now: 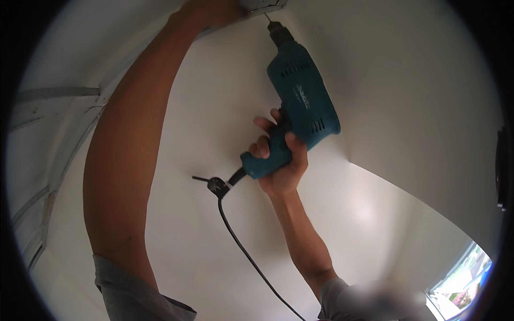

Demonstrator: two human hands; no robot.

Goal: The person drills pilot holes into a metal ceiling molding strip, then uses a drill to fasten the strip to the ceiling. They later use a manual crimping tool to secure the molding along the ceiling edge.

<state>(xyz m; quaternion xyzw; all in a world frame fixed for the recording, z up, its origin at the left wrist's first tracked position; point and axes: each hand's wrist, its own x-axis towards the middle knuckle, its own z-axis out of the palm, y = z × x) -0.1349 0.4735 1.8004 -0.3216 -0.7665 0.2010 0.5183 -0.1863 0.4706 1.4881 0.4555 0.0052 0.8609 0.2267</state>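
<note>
My right hand [284,160] is wrapped round the handle of a teal corded power drill [300,91]. The drill points upward, and a thin bit [267,18] in its black chuck [279,33] ends just below a metal strip [267,7] at the top of the view. My left hand [211,13] is raised to that same strip, to the left of the bit. Its fingers are cut off by the upper edge or too dark to make out. A chuck key [216,185] is fastened to the drill's cord near the handle.
The black power cord [243,249] hangs down from the drill toward the lower edge. Pale wall panels [214,107] stand behind my arms. Metal framing [59,93] runs along the left side. A bright window-like opening [460,283] shows at the lower right, and a dark object [502,168] at the right rim.
</note>
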